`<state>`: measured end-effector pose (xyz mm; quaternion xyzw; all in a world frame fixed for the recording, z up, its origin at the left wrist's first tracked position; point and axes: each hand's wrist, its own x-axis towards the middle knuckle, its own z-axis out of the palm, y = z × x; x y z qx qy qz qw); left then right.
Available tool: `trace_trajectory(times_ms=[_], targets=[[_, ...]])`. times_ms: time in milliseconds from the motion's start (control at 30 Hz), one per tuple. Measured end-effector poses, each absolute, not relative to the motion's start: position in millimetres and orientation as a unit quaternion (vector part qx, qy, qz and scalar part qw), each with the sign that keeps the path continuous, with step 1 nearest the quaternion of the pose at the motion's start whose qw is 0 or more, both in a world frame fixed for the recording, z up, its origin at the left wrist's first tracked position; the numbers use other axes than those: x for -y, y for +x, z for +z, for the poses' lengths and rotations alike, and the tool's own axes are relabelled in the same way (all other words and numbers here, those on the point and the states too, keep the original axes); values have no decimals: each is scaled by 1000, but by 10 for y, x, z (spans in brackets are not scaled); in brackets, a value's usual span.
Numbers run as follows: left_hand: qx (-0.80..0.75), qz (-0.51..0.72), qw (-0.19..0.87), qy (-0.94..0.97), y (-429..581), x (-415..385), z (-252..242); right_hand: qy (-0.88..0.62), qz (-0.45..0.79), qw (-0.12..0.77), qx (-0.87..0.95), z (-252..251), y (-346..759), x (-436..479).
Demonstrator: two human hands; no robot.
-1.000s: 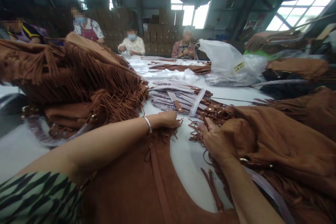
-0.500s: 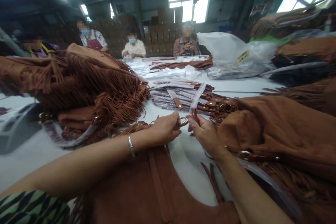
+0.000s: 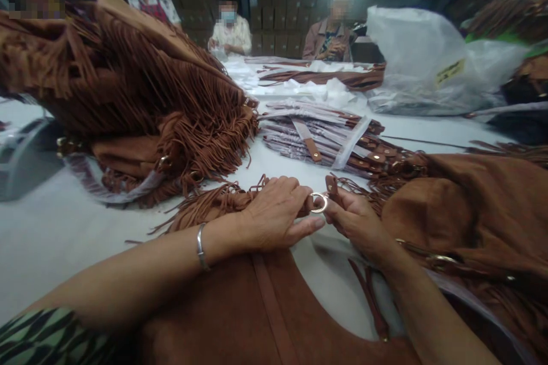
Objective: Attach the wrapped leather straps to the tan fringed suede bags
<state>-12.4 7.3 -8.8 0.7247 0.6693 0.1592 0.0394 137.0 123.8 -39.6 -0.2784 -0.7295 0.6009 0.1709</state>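
Note:
My left hand is closed on a gold metal ring and its short brown leather tab, thumb below the ring. Close beside it, my right hand pinches the brown leather end of a strap; a plastic-wrapped length rises behind the fingers. The right fingertips are at the ring's edge; whether the strap passes through it I cannot tell. Under my forearms lies a brown suede bag with a stitched vertical band. Two thin leather ties hang at its right side.
Fringed brown bags are piled at left. Another suede bag lies at right. Several plastic-wrapped straps lie ahead on the white table. A clear plastic bag stands beyond. Co-workers sit across the table.
The view has tilted down and shifted left, so things sit higher and further right. My left hand has turned, with its back and the ring now facing me more. The strap leans further right.

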Motion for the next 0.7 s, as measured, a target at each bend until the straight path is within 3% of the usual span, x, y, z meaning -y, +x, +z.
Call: trace_trajectory(times_ms=[333, 533, 700], targets=[[-636, 182, 11, 750, -215, -16, -148, -338, 665, 180, 641, -93, 1576, -1304], [-656, 207, 8, 726, -196, -32, -157, -282, 698, 42, 657, 115, 1640, -1190], [-635, 231, 37, 737, -236, -71, -218, -317, 666, 36, 674, -8, 1527, -1173]])
